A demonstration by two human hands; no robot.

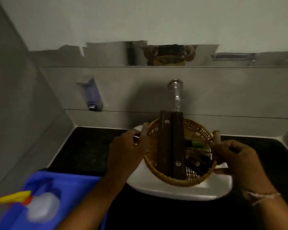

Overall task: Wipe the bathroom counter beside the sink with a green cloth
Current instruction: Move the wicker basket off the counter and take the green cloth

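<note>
Both my hands hold a round wicker basket (154, 165) by its two wooden handles above the white sink (176, 190). My left hand (126, 151) grips the left handle and my right hand (238, 160) grips the right one. Inside the basket lie two long dark boxes (171, 143), a green tube (196, 144) and a small dark packet (198, 162). The black counter (83, 151) stretches to the left and right of the sink. No green cloth is in view.
A blue caddy (68, 185) at the lower left holds a spray bottle (40, 206) with a yellow and red nozzle. A chrome tap (176, 95) juts from the back wall, with a soap dispenser (91, 97) to its left. A mirror (106, 53) runs above.
</note>
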